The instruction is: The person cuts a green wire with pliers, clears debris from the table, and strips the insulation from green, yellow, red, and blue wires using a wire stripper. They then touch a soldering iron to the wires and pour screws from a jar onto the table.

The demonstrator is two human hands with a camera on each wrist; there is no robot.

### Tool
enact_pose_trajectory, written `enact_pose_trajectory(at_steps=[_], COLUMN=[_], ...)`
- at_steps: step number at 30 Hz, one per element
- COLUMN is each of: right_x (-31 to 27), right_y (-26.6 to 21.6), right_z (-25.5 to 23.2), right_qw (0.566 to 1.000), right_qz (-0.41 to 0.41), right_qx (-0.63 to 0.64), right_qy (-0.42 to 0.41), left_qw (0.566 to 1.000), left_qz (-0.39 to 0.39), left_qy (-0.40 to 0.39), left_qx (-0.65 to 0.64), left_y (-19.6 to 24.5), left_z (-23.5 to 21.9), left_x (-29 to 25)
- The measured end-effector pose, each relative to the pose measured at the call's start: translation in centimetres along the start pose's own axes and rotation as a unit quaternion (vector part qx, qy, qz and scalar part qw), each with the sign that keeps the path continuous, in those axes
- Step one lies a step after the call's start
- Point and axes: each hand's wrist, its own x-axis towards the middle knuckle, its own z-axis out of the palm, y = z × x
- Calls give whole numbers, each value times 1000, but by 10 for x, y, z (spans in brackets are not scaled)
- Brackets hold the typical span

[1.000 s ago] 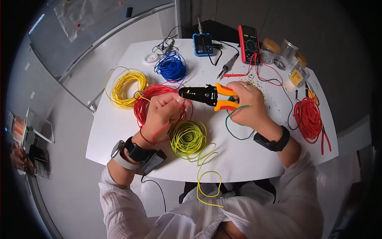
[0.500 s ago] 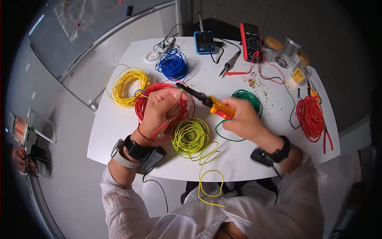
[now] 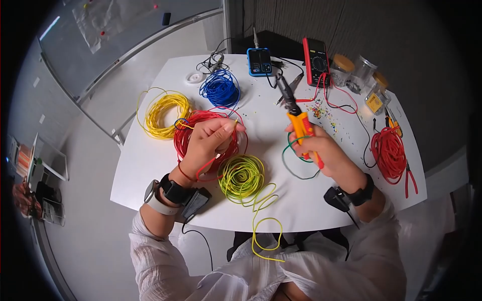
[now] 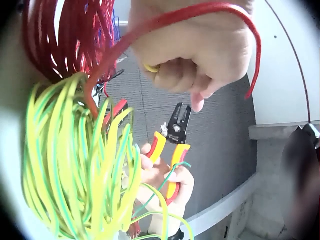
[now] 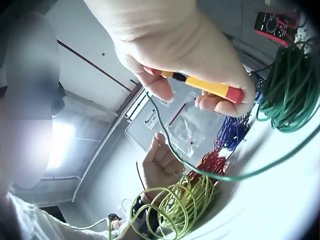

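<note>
Two hands are over the white surface, each with its grip closed on something. The right hand clasps the wire stripper by its yellow-and-red handles, fingers wrapped around them; the tool's black head points toward 11 o'clock from that grip, its jaws parted. The left hand has its grip together, thumb and curled fingers pinching a yellow wire whose short tip pokes out at about 1 o'clock. The stripper is well apart from this tip, toward 2 o'clock in the head view. A green wire loops out from the right hand toward 8 o'clock.

The red coil sits partly under the left hand; the yellow-green coil lies at 5 o'clock from it, the yellow coil toward 10 and the blue coil near 12.
</note>
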Motion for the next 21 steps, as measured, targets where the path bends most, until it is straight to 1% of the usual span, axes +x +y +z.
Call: enact_pose_trajectory(at_steps=[2,4,6,8,9,10,11,12,14,16,18,20,21], right_x=[-13,-23,-34,-46,-55,-64,-73,-82,-101,-117,-129,-139,-142], right_y=[-10,-15,-16,-16,-14,-12,-8,-3,7,20,30,40,47], right_z=[-6,-19,-31,-49,-58,-65,-71,-74,-72,-73,-65,-60,-61], right_qw=[999,999,981,967,960,960,963,965,969,977,980,981,983], right_qz=[-30,-41,-159,-189,-195,-196,-171,-145,-144,-127,-120,-95,-84], right_qx=[-9,-8,55,73,116,118,118,118,112,101,99,117,120], right_qy=[25,24,94,154,166,164,173,182,169,141,128,123,109], left_qw=[1000,1000,999,999,996,991,987,986,970,949,917,859,838], left_qz=[0,3,9,15,31,47,67,66,126,161,150,176,170], left_qy=[6,3,13,23,38,54,80,79,171,197,265,309,326], left_qx=[12,21,32,45,79,114,126,130,119,187,259,369,403], left_y=[0,-1,-2,-2,-1,2,7,14,32,54,72,88,93], left_z=[-1,-2,-2,-4,-6,-7,-6,-6,-11,-25,-42,-55,-65], left_x=[0,1,2,2,3,3,3,4,1,-3,-12,-22,-26])
